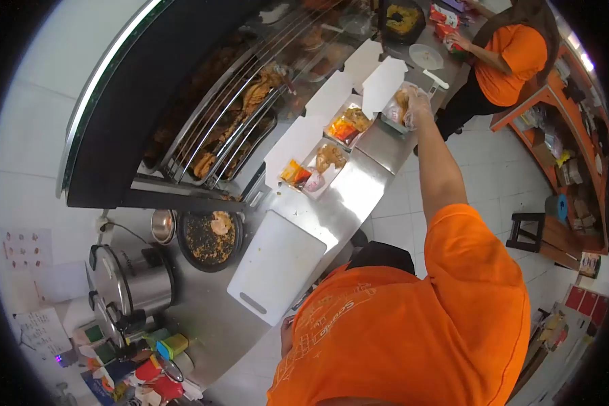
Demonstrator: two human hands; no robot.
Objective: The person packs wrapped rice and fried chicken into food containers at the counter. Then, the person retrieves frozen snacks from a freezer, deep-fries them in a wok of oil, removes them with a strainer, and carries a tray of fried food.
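Observation:
My right hand (418, 110), in a clear plastic glove, reaches far out over the counter into an open white meal box. Its fingers close around a browned piece of fried chicken (402, 101) inside that box. Beside it stand two more open boxes: one holds fried chicken (329, 157) with orange-red packets (294, 173) and a small white wrapped bundle (314, 181), the other has similar packets (344, 128) and chicken. Low by my body, my left hand (287, 336) shows only partly past the orange shirt; its fingers are hidden.
A glass display case (203, 101) with fried chicken on wire racks borders the counter. Nearer lie a white cutting board (277, 265), a black pan of crumbs (210, 252) and a large steel pot (139, 281). A co-worker in orange (517, 64) handles red packets at the far end.

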